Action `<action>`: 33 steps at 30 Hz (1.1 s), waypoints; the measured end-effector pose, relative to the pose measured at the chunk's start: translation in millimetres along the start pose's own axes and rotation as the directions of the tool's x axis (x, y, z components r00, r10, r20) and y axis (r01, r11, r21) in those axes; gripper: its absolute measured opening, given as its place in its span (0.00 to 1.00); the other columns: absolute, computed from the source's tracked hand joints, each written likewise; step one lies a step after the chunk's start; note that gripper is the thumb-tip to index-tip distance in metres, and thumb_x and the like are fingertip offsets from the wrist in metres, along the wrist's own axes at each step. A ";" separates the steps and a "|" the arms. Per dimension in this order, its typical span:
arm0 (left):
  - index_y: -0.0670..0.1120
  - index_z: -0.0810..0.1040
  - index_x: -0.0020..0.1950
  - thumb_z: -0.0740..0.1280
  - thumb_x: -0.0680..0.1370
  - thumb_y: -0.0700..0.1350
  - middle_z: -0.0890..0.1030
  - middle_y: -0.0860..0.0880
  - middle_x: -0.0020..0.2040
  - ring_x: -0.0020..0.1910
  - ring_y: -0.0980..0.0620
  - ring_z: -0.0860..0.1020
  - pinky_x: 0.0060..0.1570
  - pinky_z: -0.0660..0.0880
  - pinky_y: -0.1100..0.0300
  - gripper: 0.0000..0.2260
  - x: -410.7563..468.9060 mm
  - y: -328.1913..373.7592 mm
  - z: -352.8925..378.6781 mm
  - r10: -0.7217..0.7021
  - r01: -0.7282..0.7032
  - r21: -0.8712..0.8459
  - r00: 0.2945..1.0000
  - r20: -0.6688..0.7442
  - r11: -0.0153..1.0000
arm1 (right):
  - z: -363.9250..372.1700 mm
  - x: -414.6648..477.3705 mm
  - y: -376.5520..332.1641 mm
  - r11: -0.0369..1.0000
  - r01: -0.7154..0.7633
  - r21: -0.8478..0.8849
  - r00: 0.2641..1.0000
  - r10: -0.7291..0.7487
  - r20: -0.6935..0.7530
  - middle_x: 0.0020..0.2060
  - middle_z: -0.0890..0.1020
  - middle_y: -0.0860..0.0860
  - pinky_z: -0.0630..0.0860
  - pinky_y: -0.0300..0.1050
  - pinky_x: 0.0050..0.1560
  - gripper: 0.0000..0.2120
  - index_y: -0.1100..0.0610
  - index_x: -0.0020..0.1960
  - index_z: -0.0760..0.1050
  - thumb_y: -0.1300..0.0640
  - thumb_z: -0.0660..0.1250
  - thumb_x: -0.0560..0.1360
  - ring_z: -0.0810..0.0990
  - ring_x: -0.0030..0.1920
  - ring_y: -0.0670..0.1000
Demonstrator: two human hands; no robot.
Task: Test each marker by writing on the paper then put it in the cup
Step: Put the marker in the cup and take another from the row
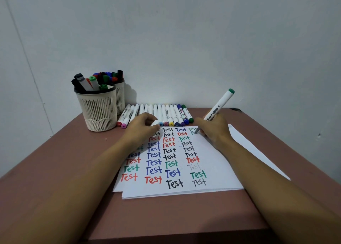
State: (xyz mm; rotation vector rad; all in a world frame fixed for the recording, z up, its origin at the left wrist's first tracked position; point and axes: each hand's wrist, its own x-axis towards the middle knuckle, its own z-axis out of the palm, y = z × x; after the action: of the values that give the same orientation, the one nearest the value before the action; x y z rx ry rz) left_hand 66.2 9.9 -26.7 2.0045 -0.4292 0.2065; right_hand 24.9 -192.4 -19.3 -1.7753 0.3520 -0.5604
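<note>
1. Near the far edge of the brown table, the right hand grips a white-barrelled marker with a green end cap, its fingers curled round the lower barrel. The marker slants up and away to the right, and its tip touches the white sheet of paper at the top of the rightmost column of words.
2. The left hand rests on the far left part of the same sheet, fingers curled, and pinches a small white cap at its fingertips.
3. The sheet tops a thin stack in the middle of the table. It carries four columns of the word "Test" in red, blue, green and black. A loose white sheet juts out from under it toward the right edge.
4. A row of white markers with coloured ends lies side by side along the far edge, just beyond the paper and both hands.
5. At the far left corner, a cream slatted plastic cup stands upright and holds black, grey and green-capped markers. A second cream cup stands right behind it, packed with markers.
6. A pale wall rises behind the table.
</note>
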 end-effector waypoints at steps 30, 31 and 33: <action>0.46 0.74 0.60 0.64 0.78 0.44 0.76 0.53 0.47 0.48 0.55 0.74 0.46 0.68 0.66 0.11 -10.3 12.5 2.3 0.153 -0.164 0.226 0.986 0.068 0.960 | -0.8 -4.1 -3.4 1.000 0.016 0.016 0.997 -0.015 -0.074 0.33 0.73 0.53 0.69 0.39 0.30 0.08 0.59 0.38 0.67 0.63 0.66 0.72 0.72 0.31 0.48; 0.47 0.74 0.61 0.64 0.78 0.45 0.76 0.53 0.48 0.49 0.55 0.75 0.46 0.68 0.66 0.12 -11.5 14.0 2.2 0.163 -0.178 0.224 0.983 0.083 0.958 | -1.1 -4.3 -4.0 0.998 0.023 0.058 0.998 -0.019 -0.059 0.32 0.74 0.52 0.70 0.39 0.31 0.06 0.59 0.39 0.68 0.64 0.65 0.71 0.72 0.31 0.48; 0.49 0.73 0.62 0.64 0.79 0.46 0.76 0.53 0.49 0.49 0.55 0.75 0.45 0.69 0.67 0.12 -13.6 16.8 2.3 0.182 -0.203 0.214 0.977 0.113 0.955 | -1.1 -5.2 -7.1 0.981 0.033 0.193 0.999 -0.032 -0.008 0.31 0.75 0.51 0.72 0.40 0.33 0.05 0.58 0.41 0.71 0.65 0.66 0.73 0.74 0.32 0.47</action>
State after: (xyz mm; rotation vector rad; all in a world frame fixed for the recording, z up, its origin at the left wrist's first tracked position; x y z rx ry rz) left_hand 47.0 3.8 -18.2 2.1999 -0.6886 0.2957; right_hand 19.6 -188.8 -13.2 -1.5949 0.2631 -0.6014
